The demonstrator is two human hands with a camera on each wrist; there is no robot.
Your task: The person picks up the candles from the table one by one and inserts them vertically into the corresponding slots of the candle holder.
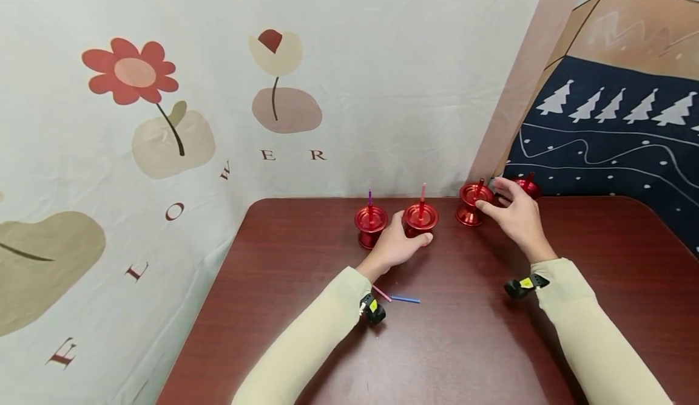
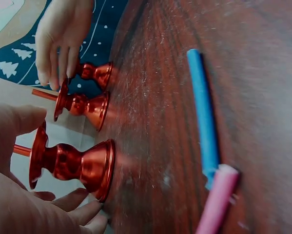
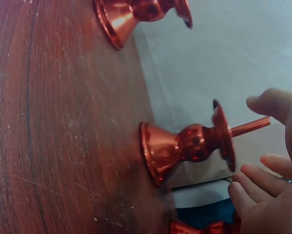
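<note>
Red metallic candle holders, each with a thin candle, stand in a row along the table's back edge. My left hand (image 1: pixel 397 244) holds the candle holder with the pink candle (image 1: pixel 423 192), thumb and fingers on opposite sides of its dish (image 2: pixel 37 156). To its left stands the holder with the purple candle (image 1: pixel 370 218). Over the third candle holder (image 1: pixel 471 195), my right hand (image 1: pixel 516 214) hovers with thumb and fingers spread on either side of its red candle (image 3: pixel 250 126). Behind that hand, another red candle holder (image 1: pixel 528 186) is partly hidden.
A blue candle (image 1: pixel 405 299) and a pink candle (image 1: pixel 382 294) lie on the brown table (image 1: pixel 448 344), nearer me than the holders. A white cloth (image 1: pixel 382 89) with printed flowers hangs behind the table, and a dark blue printed cloth (image 1: pixel 617 144) hangs at the right.
</note>
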